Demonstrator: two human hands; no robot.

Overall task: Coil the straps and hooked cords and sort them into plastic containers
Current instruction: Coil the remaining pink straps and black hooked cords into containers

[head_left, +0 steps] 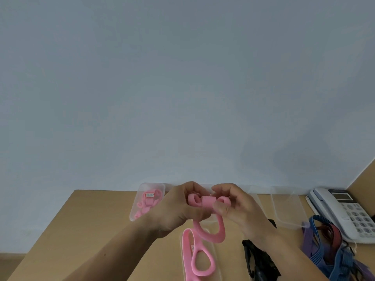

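Note:
My left hand (pixel 178 207) and my right hand (pixel 237 207) meet above the middle of the table, both gripping one pink strap (pixel 207 201). Its upper part is wound into a small roll between my fingers, and a loop of it (pixel 220 233) hangs down below them. A second pink strap (pixel 194 258) lies loose in a clear container (pixel 216 262) near the front edge. Further back on the left, another clear container (pixel 135 209) holds coiled pink straps with a label.
An empty clear container (pixel 288 207) stands at the back right. A tangle of blue, purple and red cords (pixel 332 248) lies at the right beside a white desk phone (pixel 345 211). Black straps (pixel 257 260) lie under my right forearm. The wooden table (pixel 81 230) meets a pale wall.

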